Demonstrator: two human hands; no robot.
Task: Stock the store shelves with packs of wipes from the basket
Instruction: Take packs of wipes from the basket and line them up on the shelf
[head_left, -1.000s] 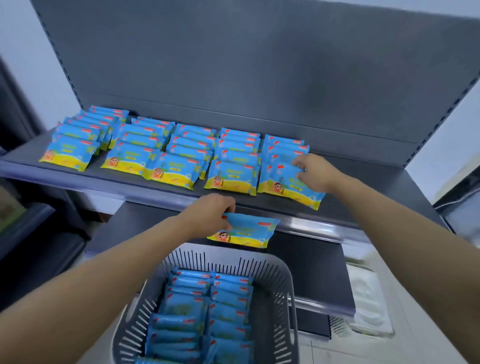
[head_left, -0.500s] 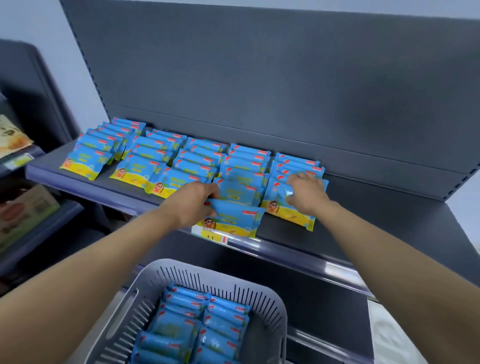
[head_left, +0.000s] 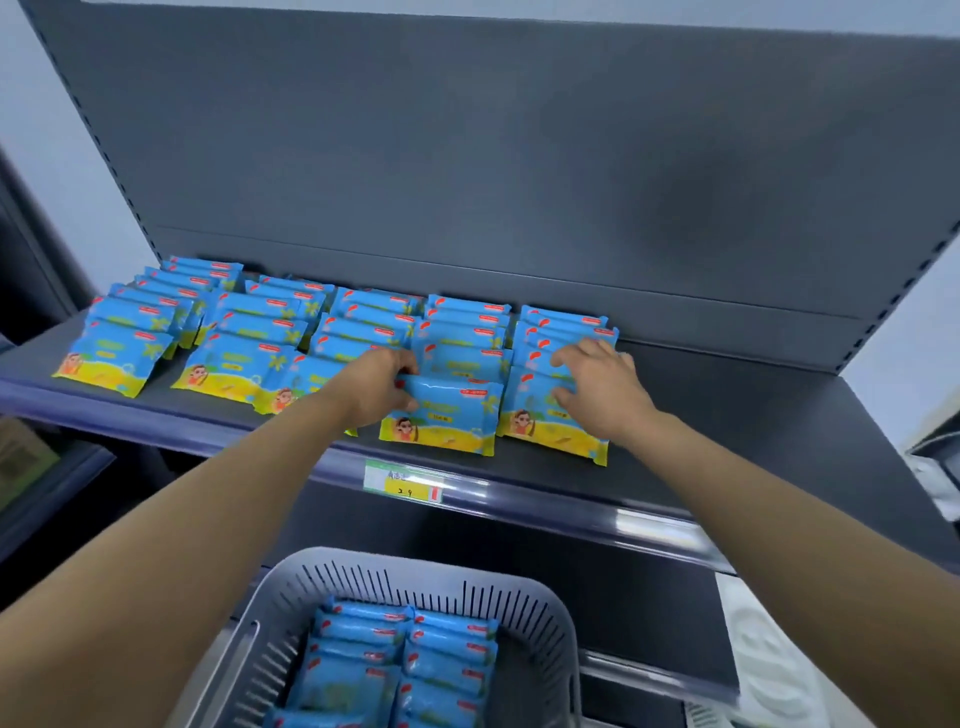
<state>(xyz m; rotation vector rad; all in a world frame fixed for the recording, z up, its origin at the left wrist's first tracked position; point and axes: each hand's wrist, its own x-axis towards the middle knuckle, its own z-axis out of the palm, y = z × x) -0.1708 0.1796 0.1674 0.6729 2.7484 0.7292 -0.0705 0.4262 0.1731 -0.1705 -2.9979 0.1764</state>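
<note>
Since half a second ago, the left hand (head_left: 379, 389) has brought its pack (head_left: 447, 418) onto the shelf (head_left: 727, 447), pinching the pack's left end. The right hand (head_left: 597, 389), fingers spread, presses on the neighbouring pack (head_left: 540, 431). Released crooked on the slick, overlapped row, the pack could likely slide over the front edge towards the basket (head_left: 553, 618), which holds more packs.

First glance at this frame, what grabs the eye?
Rows of blue wipe packs fill the left and middle of the grey shelf. The left hand grips one pack at the shelf's front, the right hand rests on the rightmost row beside it. Below, a grey basket holds more packs.
</note>
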